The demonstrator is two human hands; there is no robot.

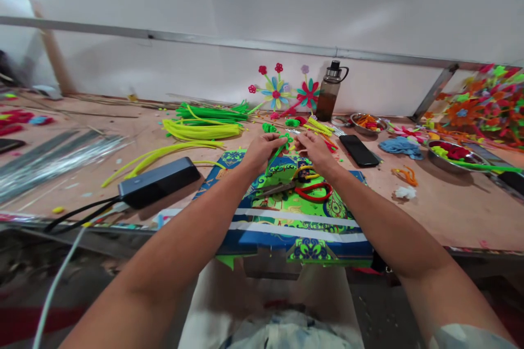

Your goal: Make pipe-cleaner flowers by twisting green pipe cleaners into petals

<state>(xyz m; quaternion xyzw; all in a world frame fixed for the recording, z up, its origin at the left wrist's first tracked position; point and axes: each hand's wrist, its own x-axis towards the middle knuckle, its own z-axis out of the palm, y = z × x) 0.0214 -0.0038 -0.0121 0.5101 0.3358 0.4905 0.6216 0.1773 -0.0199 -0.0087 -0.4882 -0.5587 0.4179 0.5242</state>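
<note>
My left hand (262,151) pinches a green pipe cleaner (277,154), whose upper end is bent into small loops and whose straight tail slants down. Close on the other side, my right hand (314,149) has its fingers closed at the looped end; the exact contact is hard to make out. Beneath both hands lies a blue and green patterned board (270,248). On it rest scissors (314,193) with red handles, blades pointing left. Just beyond my hands are a coiled green piece (269,127) and short yellow pipe cleaners (320,126).
Bundles of green (213,114) and yellow pipe cleaners (200,130) lie left, behind a dark power bank (159,181). Pipe-cleaner flowers (275,94) and a bottle (328,92) stand at the back. A phone (359,150) and metal bowls (454,162) are right.
</note>
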